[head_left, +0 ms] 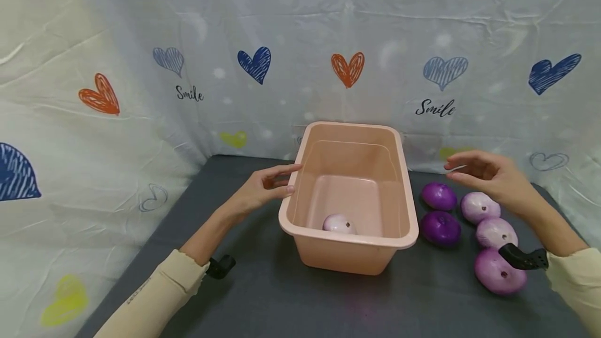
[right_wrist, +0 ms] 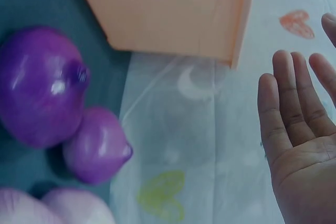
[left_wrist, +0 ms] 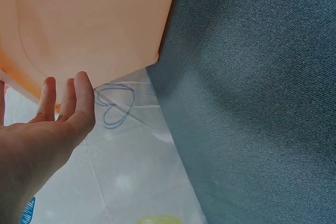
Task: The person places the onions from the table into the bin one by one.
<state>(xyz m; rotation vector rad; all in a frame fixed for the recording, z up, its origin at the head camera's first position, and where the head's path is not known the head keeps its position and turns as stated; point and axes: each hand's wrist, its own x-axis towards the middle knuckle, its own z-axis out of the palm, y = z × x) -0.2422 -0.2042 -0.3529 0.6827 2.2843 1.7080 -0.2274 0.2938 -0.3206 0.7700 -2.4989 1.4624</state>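
A peach plastic basin (head_left: 349, 245) stands mid-table with one pale purple onion (head_left: 339, 223) inside, near its front wall. My left hand (head_left: 263, 188) is at the basin's left rim, thumb and index fingertip right at the edge. In the left wrist view, that hand's fingers (left_wrist: 83, 98) are extended beside the basin wall. My right hand (head_left: 493, 179) hovers over the table's right side, fingers loosely bent and holding nothing. Below it lie two dark purple onions (head_left: 440, 228) and several paler onions (head_left: 497, 232). The right wrist view shows the palm of my right hand (right_wrist: 299, 129).
Dark grey cloth covers the table (head_left: 263, 296). Behind and to the left hangs a pale sheet (head_left: 300, 25) printed with hearts and "Smile" lettering, close to the basin's back rim. Black straps (head_left: 523, 257) circle both wrists.
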